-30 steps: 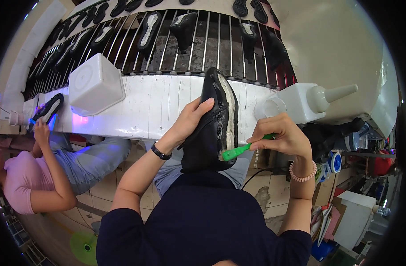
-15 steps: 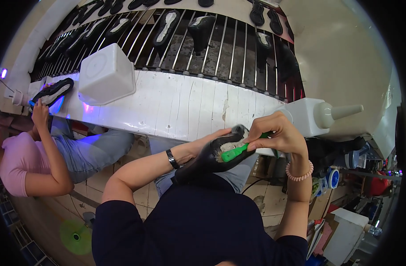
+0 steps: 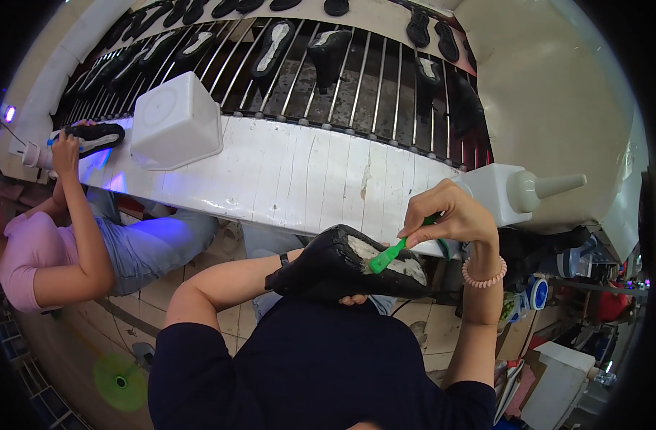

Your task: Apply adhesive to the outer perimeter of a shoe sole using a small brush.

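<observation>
Right hand (image 3: pixel 446 215) pinches a green brush (image 3: pixel 385 254), bristles touching the pale underside of a black shoe (image 3: pixel 342 265). Left hand (image 3: pixel 353 299), mostly hidden, cups the shoe from below, near the white bench (image 3: pixel 292 179); grip can't be told.

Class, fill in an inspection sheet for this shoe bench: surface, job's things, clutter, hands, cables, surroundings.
Surface: white bench, cracked and worn.
Job's things: black shoe, sole up with pale coating; green brush on the sole.
Clutter: white tub upside down; white nozzle bottle.
Hands: left hand under the shoe, mostly hidden; right hand grips the brush.
Cables: nothing seen.
Surroundings: rack of bars carrying shoes; a co-worker at left, brushing another shoe.
</observation>
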`<state>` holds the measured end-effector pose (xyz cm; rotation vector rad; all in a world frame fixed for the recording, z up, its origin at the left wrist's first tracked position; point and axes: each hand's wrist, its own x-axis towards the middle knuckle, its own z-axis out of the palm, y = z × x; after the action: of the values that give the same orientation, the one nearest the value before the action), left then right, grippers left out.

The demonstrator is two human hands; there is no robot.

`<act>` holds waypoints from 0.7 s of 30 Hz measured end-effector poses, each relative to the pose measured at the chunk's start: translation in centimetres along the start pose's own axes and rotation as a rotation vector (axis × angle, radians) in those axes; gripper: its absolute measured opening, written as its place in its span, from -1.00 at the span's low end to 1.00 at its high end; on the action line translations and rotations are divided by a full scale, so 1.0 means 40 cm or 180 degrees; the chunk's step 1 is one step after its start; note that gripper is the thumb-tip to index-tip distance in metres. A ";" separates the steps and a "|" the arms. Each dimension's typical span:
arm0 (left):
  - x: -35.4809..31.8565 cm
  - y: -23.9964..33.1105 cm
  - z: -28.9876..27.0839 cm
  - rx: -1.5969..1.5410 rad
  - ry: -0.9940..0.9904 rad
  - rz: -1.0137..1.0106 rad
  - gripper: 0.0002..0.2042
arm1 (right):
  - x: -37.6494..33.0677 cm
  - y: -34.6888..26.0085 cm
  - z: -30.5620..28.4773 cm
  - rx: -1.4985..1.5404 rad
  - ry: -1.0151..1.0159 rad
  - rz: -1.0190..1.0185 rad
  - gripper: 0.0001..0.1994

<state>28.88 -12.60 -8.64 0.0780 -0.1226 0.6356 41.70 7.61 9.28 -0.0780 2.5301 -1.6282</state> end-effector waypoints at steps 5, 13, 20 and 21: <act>-0.010 0.019 0.029 0.0134 0.0295 0.0240 -0.42 | -0.006 -0.009 0.038 0.0059 0.0632 -0.0152 -0.85; -0.013 0.024 0.044 0.0304 0.0450 0.0347 -0.54 | 0.028 -0.053 0.054 -0.0541 0.1199 -0.0147 -0.87; -0.023 0.024 0.004 0.0053 0.0617 0.0101 -0.34 | 0.023 -0.027 0.007 0.0002 0.0306 -0.0215 -0.84; -0.022 0.034 0.007 0.0077 0.0624 0.0100 -0.34 | 0.017 -0.023 -0.009 -0.0014 0.0314 -0.0232 -0.84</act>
<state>27.34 -12.07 -8.43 0.0368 0.0732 0.6727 40.95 7.49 10.21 -0.0935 2.6333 -1.6934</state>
